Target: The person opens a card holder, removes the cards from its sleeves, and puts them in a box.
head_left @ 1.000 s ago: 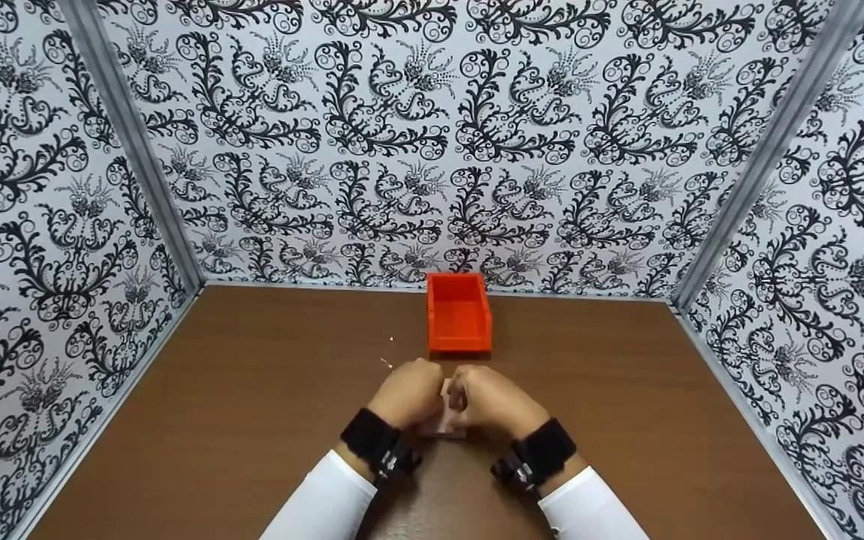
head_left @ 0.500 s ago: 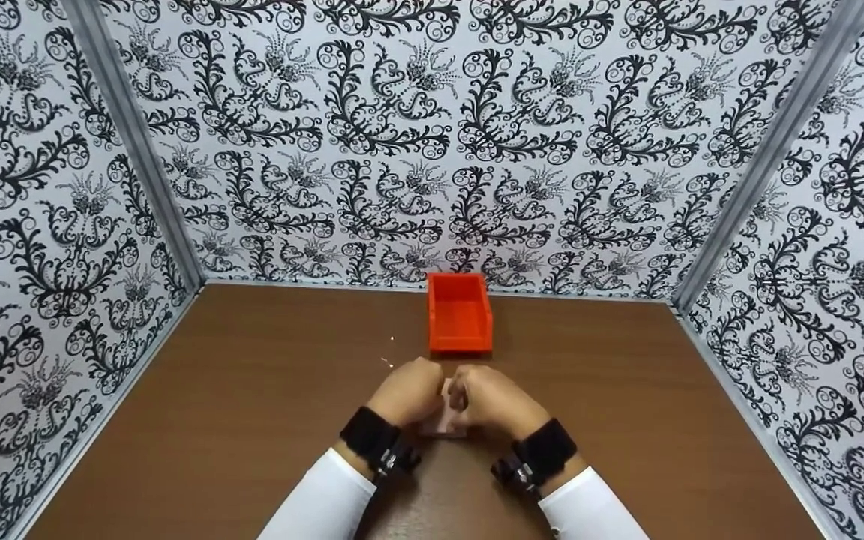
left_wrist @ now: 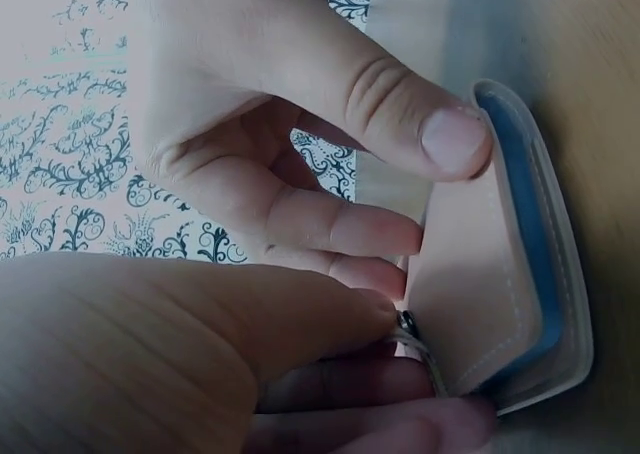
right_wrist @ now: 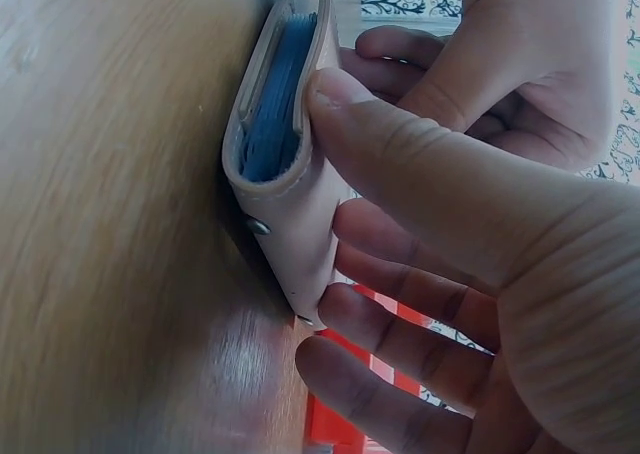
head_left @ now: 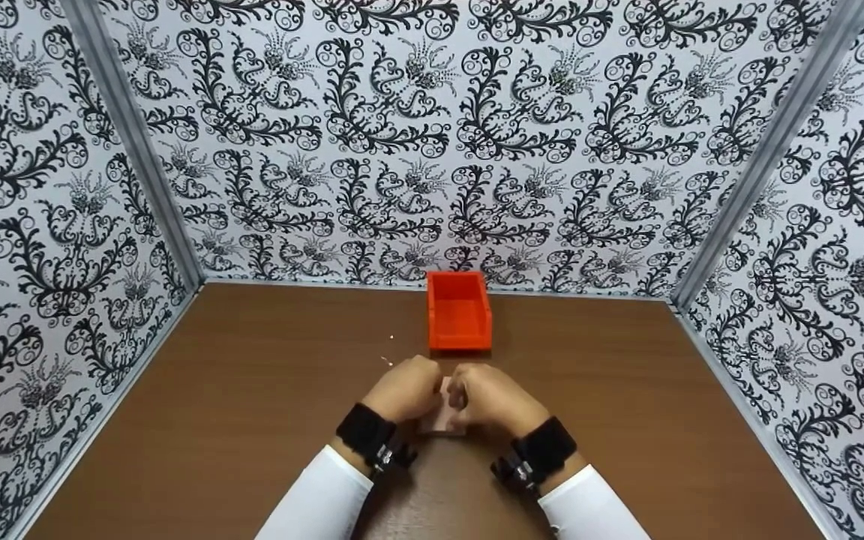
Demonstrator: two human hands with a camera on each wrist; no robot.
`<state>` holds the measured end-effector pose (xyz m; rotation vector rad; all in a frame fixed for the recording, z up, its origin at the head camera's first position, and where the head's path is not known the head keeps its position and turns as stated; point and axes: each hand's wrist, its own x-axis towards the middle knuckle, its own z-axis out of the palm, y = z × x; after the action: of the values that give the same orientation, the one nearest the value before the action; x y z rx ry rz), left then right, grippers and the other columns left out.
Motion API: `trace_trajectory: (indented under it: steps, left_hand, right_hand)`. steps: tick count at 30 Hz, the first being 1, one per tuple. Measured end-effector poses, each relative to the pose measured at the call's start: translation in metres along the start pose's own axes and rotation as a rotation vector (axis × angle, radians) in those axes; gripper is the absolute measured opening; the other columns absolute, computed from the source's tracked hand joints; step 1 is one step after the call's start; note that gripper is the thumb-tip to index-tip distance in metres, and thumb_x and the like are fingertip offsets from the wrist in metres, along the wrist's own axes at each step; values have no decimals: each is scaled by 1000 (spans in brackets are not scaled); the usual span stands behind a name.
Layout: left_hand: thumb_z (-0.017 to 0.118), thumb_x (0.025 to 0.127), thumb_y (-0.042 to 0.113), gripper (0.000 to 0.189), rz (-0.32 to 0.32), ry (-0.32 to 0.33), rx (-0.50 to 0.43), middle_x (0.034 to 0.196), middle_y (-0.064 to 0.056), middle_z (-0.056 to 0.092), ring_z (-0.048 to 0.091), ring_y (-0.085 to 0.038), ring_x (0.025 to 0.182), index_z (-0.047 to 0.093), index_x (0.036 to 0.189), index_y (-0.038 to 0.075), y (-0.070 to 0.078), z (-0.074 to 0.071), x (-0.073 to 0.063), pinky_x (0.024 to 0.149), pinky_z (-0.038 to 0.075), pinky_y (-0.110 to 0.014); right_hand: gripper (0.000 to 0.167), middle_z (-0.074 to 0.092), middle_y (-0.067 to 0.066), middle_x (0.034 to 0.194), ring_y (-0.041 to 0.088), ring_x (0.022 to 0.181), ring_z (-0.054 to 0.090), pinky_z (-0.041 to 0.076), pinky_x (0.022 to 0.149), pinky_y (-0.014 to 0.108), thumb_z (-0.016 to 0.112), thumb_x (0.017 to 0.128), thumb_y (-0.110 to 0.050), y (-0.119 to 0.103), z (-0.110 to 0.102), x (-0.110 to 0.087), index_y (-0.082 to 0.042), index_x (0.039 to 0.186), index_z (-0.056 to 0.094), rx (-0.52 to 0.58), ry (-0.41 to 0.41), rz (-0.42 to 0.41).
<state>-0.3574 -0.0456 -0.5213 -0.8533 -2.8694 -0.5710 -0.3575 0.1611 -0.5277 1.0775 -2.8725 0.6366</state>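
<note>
A pale pink card holder (head_left: 439,424) with blue inner leaves (right_wrist: 280,84) lies on the table between both hands. Stitching runs along its cover edges, and a metal rivet (right_wrist: 259,227) shows on its spine in the right wrist view. My left hand (head_left: 408,390) pinches its edge beside a small dark metal piece (left_wrist: 406,324) and a pale cord (left_wrist: 428,359). The fingers hide how these join. My right hand (head_left: 498,399) holds the other side, thumb (right_wrist: 335,94) pressing the top cover near a corner and bent fingers against it.
Behind the hands, an orange-red plastic bin (head_left: 460,343) stands near the patterned back wall (head_left: 402,150). Small bright specks (head_left: 387,362) show on the brown table (head_left: 267,420) left of the bin. Patterned side walls flank the table.
My left hand and forearm have shifted very slightly to the left and up. The right hand and the card holder look nearly still.
</note>
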Motion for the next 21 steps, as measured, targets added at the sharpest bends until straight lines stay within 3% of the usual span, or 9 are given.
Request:
trace_trajectory:
  steps: [8,17,21]
  left_hand:
    - [78,88,7,21,-44,-49,-42,73,0,65,54,-15,61,68,73,16,-1,-2,2,54,48,-34]
    - [79,92,10,26,-17,-64,-46,67,5,59,51,-13,58,67,70,18,-8,-2,0,53,44,-31]
    - [80,92,10,23,-27,-41,-53,66,3,59,49,-15,57,70,71,14,-8,-4,-1,52,43,-32]
  right_hand:
    - [26,74,-1,95,11,81,63,55,77,30,104,74,-26,-2,-1,0,-15,88,85,-5,1,29]
    - [24,76,2,96,14,84,66,57,77,31,102,74,-22,-1,1,-1,-12,87,85,5,11,4]
    - [24,75,-1,92,13,81,66,56,76,30,102,74,-22,0,2,0,-13,87,85,-4,22,11]
